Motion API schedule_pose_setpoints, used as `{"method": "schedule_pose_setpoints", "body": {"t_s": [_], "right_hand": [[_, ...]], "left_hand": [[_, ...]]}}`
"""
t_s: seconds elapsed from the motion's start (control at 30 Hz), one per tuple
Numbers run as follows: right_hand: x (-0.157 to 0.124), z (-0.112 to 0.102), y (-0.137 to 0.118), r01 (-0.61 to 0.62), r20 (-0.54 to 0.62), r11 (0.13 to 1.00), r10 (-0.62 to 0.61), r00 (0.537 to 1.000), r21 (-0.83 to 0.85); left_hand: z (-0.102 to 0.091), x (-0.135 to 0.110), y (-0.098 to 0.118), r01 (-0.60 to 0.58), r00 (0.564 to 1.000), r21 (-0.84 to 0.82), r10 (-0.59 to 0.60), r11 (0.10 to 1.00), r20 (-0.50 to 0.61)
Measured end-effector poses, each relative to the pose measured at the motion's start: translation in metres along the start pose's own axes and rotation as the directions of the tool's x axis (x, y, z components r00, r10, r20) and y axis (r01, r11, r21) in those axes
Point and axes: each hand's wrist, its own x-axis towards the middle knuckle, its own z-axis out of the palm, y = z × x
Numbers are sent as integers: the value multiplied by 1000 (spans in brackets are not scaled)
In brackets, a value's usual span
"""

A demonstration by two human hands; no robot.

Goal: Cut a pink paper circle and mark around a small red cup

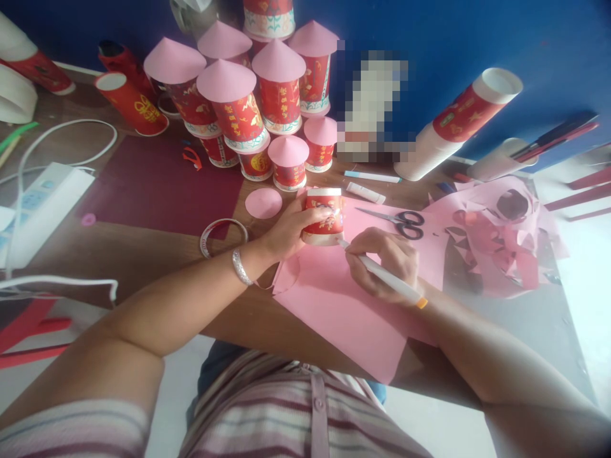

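Note:
My left hand [292, 224] is closed around a small red paper cup [322, 219] with gold print and a whitish band along its lower edge. My right hand [384, 264] grips a white marker pen [394, 280] with an orange end. The pen's tip meets or nearly meets the cup's pale band; I cannot tell whether it touches. Beneath both hands lies a large pink paper sheet [344, 299]. Scissors with dark handles [408, 224] rest on the sheet, beyond my right hand. A pink paper disc [263, 203] lies on the table just past my left hand.
Behind stand several stacked red cups with pink cone roofs [226, 83]. Pink paper scraps [506, 235] heap at the right. A roll of tape [223, 236] lies left of my wrist. Tall cup stacks [458, 127], a glue tube [365, 192] and a power strip [52, 203] surround the work.

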Motion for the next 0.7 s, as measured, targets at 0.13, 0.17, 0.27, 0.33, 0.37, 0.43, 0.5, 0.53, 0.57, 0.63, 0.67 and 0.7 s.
{"method": "schedule_pose_setpoints", "body": {"t_s": [0.13, 0.17, 0.27, 0.33, 0.37, 0.43, 0.5, 0.53, 0.57, 0.63, 0.67, 0.7], "right_hand": [[0, 1, 1, 17, -12, 1000, -17, 1000, 13], [0, 1, 1, 28, -19, 999, -28, 999, 25], [0, 2, 0, 46, -15, 997, -45, 999, 68], [0, 2, -1, 45, -1, 996, -45, 999, 72], [-1, 3, -1, 47, 4, 996, -47, 999, 70], [-1, 3, -2, 44, 3, 997, -44, 999, 64], [-2, 3, -2, 39, 1, 997, -39, 999, 63], [-2, 4, -2, 37, 2, 997, -37, 999, 62], [-3, 4, -2, 34, 3, 998, -35, 999, 61], [-3, 4, -2, 34, 12, 997, -34, 999, 66], [-3, 5, -3, 33, 15, 997, -34, 999, 71], [-3, 5, -3, 33, 19, 996, -35, 999, 77]], "left_hand": [[-1, 0, 0, 18, 1000, -16, -18, 1000, 10], [-2, 0, 0, 22, 1000, -27, -21, 999, 20], [-2, 1, -1, -14, 999, -67, 17, 998, 39], [-2, 2, -1, -50, 998, -78, 53, 996, 37], [-2, 2, -2, -61, 997, -79, 64, 995, 38], [-2, 3, -2, -72, 996, -79, 75, 994, 38], [-1, 3, -2, -78, 996, -84, 81, 993, 32], [-1, 3, -2, -81, 996, -87, 84, 993, 24], [-1, 3, -2, -81, 996, -87, 83, 993, 17], [-2, 3, -3, -71, 997, -71, 72, 995, 16], [-3, 3, -3, -67, 997, -54, 69, 996, 19], [-4, 4, -4, -66, 997, -32, 67, 997, 24]]}}
